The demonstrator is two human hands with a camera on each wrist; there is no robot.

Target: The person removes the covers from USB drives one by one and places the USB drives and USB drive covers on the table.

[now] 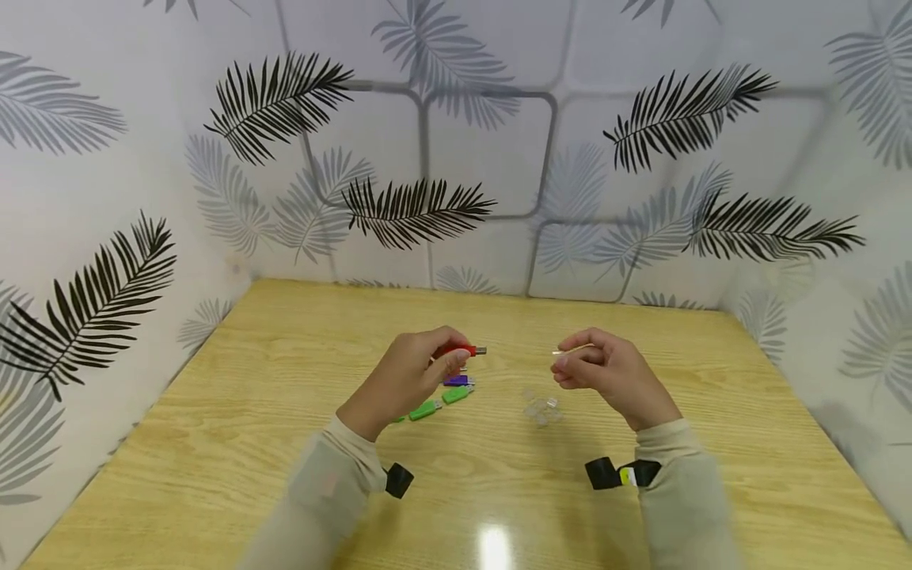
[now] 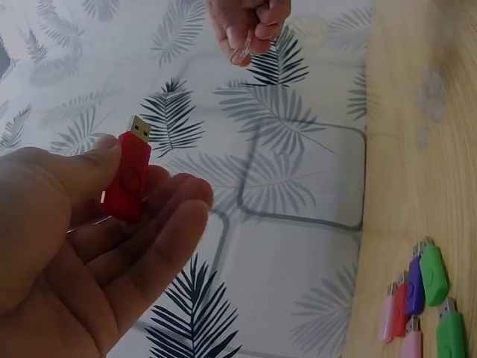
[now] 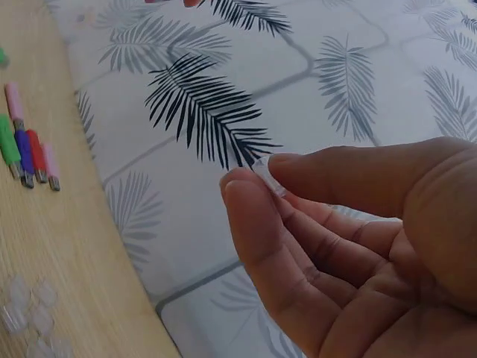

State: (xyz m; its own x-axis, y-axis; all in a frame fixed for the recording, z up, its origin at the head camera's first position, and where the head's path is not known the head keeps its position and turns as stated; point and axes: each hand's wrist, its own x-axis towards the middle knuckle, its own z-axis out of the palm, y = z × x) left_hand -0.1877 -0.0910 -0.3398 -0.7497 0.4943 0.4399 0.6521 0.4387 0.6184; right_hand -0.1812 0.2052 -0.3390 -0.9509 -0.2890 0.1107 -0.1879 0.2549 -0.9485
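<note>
Between thumb and fingers my left hand pinches a red USB stick, its bare metal plug pointing away from the palm. My right hand holds a small clear plastic cap between thumb and fingertips. Both hands are raised over the table, facing each other with a gap between the plug and the cap. Beneath the left hand lie several USB sticks, among them a green one, a purple one, a red one and a pink one, all with bare plugs.
A loose cluster of clear caps lies on the wooden table, below and left of my right hand. Leaf-patterned wall covering rises behind the table's back edge. Each wrist wears a black camera.
</note>
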